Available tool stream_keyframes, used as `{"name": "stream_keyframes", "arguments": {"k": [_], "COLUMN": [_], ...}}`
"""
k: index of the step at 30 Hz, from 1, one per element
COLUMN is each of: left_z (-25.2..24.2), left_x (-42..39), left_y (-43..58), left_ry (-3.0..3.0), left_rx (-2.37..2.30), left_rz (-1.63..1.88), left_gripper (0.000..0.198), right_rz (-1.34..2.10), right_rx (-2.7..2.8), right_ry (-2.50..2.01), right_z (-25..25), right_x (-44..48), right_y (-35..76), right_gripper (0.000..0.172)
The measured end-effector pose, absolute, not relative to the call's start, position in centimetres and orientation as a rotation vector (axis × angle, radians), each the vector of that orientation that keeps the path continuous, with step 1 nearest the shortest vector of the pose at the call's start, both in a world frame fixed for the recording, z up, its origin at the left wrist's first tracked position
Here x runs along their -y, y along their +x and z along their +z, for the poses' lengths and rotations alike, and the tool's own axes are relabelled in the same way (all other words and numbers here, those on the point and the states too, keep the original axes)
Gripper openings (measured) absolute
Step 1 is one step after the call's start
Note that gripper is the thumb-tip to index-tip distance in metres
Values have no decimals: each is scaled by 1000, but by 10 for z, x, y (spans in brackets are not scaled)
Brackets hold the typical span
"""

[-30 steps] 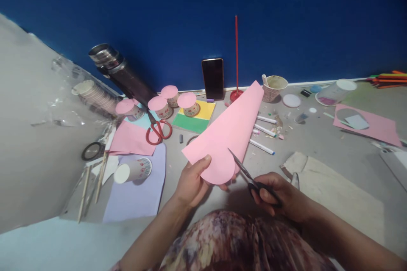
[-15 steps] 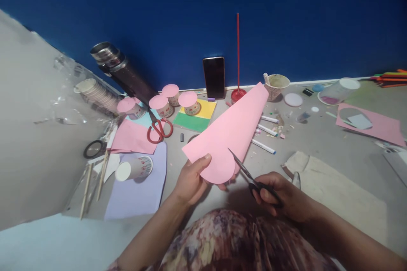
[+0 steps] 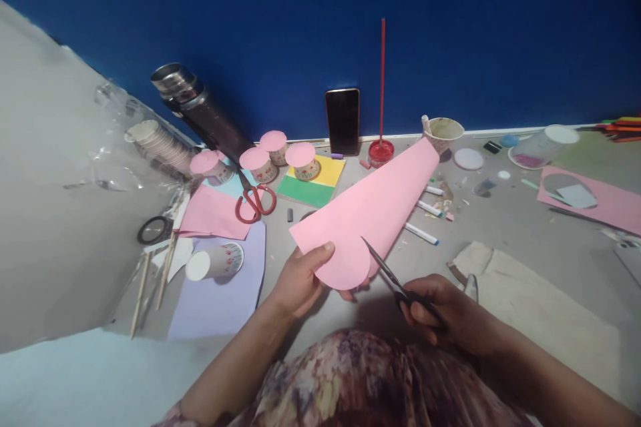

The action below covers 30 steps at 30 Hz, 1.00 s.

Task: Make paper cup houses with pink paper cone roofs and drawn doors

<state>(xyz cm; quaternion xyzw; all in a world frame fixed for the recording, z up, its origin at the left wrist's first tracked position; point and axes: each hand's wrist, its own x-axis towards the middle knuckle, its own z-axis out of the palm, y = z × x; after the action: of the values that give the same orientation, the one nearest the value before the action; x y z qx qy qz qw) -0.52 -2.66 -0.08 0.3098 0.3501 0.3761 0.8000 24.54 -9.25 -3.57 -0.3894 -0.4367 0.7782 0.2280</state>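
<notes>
A sheet of pink paper (image 3: 373,203), partly cut along a round edge at its lower end, is held up over the table. My left hand (image 3: 302,280) grips its lower left corner, thumb on top and fingers underneath. Black-handled scissors (image 3: 389,273) sit in my right hand (image 3: 438,310), fingers wrapped round the handles. Their blades look nearly together, with the tips over the paper beside the rounded part. Behind the sheet, white markers (image 3: 421,234) stick out to its right.
Small paper cups with pink tops (image 3: 302,157) stand at the back left, near red-handled scissors (image 3: 255,203) and a dark flask (image 3: 205,107). A phone (image 3: 343,121) leans on the blue wall. A beige cloth (image 3: 531,300) lies at right, a cup (image 3: 215,262) at left.
The view has shifted slightly, so the table items appear a little further right. The scissor blades look closer together, and both hands keep their holds.
</notes>
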Motion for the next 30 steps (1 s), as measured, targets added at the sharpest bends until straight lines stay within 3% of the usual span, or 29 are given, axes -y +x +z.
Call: {"name": "stream_keyframes", "arguments": {"k": [19, 30], "left_z": [2, 5], "left_x": [27, 22], "left_y": [-6, -11], "left_ry": [674, 678], "left_rx": [-772, -744], "left_rz": [736, 684], "left_gripper": [43, 53], "right_rz": [2111, 2100], "right_rx": [1289, 1281], "right_ry": [-1111, -1130], "right_z": [-39, -33], "right_x": [96, 95], "right_y": [248, 246], "right_gripper": [72, 71]}}
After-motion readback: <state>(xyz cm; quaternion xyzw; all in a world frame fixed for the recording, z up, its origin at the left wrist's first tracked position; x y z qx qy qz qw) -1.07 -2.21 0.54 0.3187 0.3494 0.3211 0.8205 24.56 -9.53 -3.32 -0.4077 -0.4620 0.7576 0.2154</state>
